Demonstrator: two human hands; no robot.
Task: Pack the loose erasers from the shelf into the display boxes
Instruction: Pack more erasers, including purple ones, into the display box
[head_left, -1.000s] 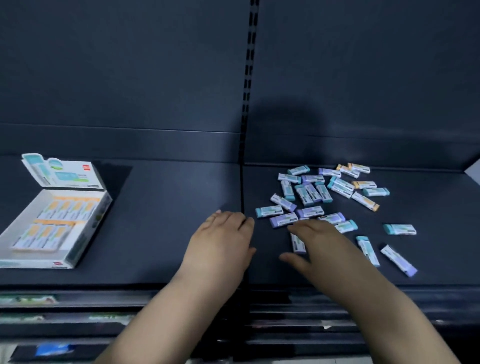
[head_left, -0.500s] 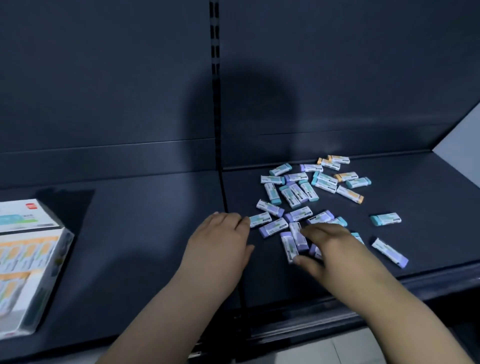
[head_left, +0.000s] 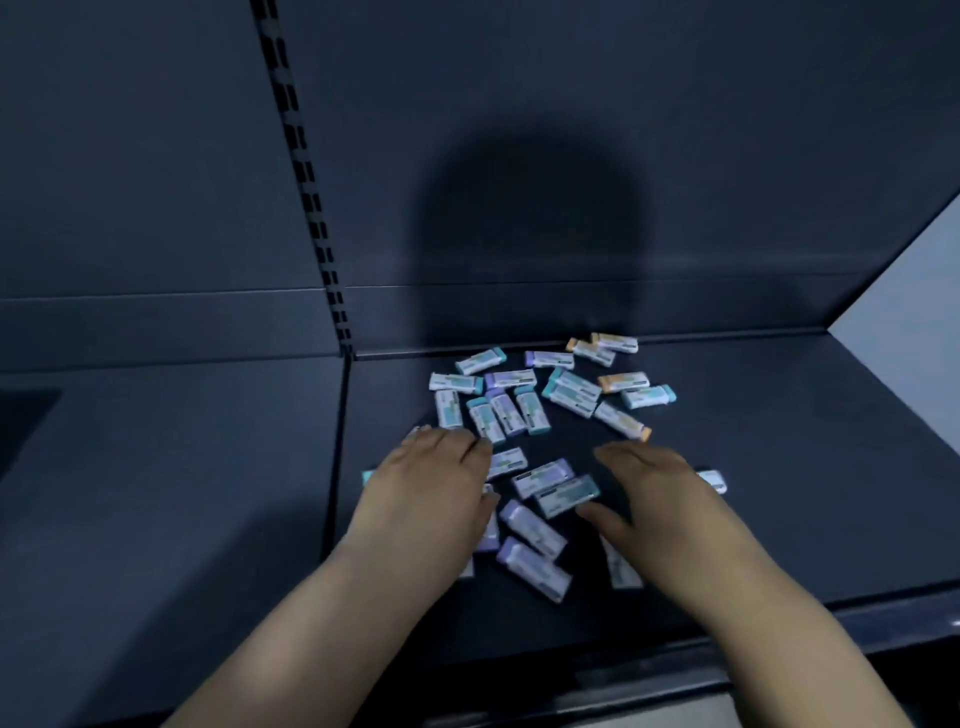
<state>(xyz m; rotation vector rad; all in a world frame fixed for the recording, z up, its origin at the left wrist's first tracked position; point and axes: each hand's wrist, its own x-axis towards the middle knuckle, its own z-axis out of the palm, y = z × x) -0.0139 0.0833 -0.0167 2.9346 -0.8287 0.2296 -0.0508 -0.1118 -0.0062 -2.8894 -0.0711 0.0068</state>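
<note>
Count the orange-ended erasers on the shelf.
4 orange-ended erasers, all toward the back right: two side by side farthest back, one just in front of them, one lying diagonally beyond the right hand. Others may lie hidden under it or the left hand.

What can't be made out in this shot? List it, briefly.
Head view:
- Erasers beneath the left hand: covered; only a teal end peeks out at its left.
- White eraser behind the right hand: mostly hidden by it.
- Pale eraser near the right wrist: partly covered by the forearm.
- Label print on the loose erasers: too small and blurred.
- Display boxes: none in frame.
</note>
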